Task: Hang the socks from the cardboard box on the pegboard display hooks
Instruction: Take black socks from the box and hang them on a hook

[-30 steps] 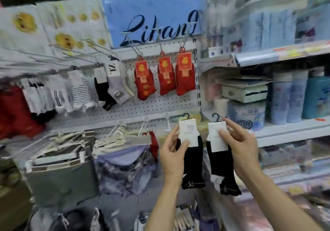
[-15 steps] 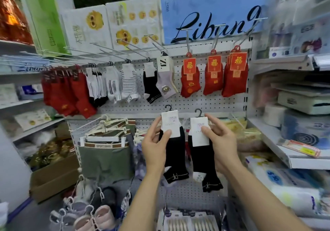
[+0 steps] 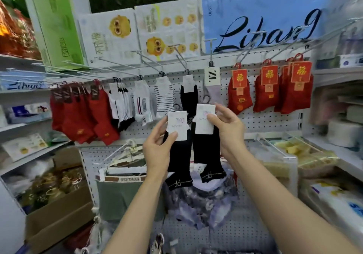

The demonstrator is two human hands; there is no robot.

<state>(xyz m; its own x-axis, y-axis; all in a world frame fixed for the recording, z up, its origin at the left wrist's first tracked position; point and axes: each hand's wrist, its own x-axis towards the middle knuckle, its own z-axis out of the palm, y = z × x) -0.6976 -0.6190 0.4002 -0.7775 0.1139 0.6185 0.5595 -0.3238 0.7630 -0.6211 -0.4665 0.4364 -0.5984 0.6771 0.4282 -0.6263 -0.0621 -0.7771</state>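
two black sock pairs point(image 3: 180, 161), white header cards, upright before pegboard point(image 3: 271, 122)

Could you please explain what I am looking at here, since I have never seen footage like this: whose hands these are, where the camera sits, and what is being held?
There is no machine: a person wears one wide-angle camera on the head, looking forward and down, so the two arms reach in from below. The left hand pinches the white card of one pair of black socks; the right hand pinches the card of a second black pair. Each card carries a small hanger hook. Ahead is a pegboard with long wire hooks already carrying red socks, white and striped ones. A cardboard box stands low on the left.
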